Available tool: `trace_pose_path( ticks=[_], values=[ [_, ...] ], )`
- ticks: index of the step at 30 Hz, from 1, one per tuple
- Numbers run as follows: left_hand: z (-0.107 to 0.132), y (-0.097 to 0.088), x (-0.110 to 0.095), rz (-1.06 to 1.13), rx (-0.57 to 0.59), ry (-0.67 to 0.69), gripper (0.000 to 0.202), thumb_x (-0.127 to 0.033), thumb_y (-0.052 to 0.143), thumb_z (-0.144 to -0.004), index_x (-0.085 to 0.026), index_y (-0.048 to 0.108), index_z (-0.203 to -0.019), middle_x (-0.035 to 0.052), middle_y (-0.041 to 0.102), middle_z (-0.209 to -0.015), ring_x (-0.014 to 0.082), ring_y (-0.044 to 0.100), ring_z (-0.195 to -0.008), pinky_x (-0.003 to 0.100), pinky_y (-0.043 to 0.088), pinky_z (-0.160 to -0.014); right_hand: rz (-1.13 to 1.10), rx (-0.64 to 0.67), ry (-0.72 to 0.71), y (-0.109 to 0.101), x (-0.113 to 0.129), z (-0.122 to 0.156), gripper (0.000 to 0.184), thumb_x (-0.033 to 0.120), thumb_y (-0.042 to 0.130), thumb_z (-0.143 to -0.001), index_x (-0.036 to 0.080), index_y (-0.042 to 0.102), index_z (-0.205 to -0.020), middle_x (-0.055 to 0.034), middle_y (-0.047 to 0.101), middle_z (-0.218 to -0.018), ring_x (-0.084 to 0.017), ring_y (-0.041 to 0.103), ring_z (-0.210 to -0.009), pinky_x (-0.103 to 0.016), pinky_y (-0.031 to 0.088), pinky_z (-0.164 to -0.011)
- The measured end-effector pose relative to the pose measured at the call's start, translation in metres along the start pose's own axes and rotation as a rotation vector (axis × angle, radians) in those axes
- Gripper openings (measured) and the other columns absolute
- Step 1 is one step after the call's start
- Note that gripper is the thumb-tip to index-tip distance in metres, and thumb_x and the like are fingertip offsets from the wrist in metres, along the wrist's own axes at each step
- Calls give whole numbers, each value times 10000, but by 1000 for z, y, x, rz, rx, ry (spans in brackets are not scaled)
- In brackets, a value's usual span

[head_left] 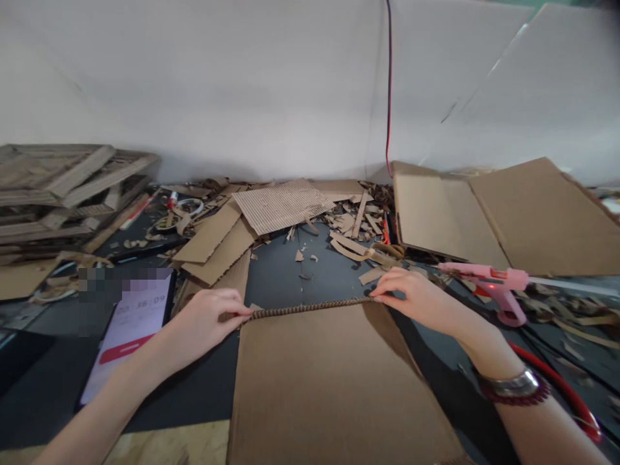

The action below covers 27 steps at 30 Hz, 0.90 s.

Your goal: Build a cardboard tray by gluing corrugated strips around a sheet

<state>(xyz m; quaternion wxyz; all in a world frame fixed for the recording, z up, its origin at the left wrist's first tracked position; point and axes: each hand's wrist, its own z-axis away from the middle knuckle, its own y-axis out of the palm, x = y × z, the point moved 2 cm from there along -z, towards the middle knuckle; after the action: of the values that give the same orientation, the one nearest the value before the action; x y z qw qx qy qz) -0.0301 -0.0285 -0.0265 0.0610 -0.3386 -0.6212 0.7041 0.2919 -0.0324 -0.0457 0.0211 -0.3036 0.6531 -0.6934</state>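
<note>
- On the head camera, I read the left hand (208, 318) as pinched narrowly on one end of a thin corrugated cardboard strip (310, 309).
- The right hand (416, 298) has its fingers closed on the strip's other end, in an equally narrow hold.
- The strip runs taut-looking between the hands, along the top edge of a flat cardboard sheet (329, 387). It appears to touch that edge.
- I judge the strip light and soft, with ridges that would crush under a hard squeeze. Its two ends look like the place to take it, with a gentle pinch.
- The sheet looks light and fairly stiff, but it could bend, so I'd hold it by its edges.
- A pink hot glue gun (498, 284) lies just beyond the right hand on the dark tabletop (276, 274).
- Left of the left hand sits a smartphone (128, 336) showing a timer.
- Cardboard scraps (349, 223) lie scattered farther ahead.
</note>
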Motion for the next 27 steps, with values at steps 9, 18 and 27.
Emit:
trace_pose_path(
  ticks=[9,18,27],
  values=[
    [5,2,3,-96,-350,-115,272,-297,443,-798,-156,642,-918,72,679,-910,198,626,-803,291,481,-722,-17,-93,10,-13,29,8,156,306,562,-769,188,529,-672,-34,585,-781,-168,557,-752,-303,446,-698],
    [6,3,-3,-104,-445,-70,216,-285,435,-822,-191,626,-851,58,670,-890,196,624,-816,305,488,-735,97,352,-143,19,92,56,656,164,655,-656,234,450,-1275,-145,418,-1333,-346,421,-1184,-443,462,-875],
    [8,5,-6,-91,-538,-35,182,-217,447,-823,-170,618,-861,58,660,-864,173,617,-801,281,479,-720,-25,315,-108,32,72,66,688,238,662,-684,242,375,-1310,-150,295,-1366,-363,303,-1234,-541,345,-951]
  ],
)
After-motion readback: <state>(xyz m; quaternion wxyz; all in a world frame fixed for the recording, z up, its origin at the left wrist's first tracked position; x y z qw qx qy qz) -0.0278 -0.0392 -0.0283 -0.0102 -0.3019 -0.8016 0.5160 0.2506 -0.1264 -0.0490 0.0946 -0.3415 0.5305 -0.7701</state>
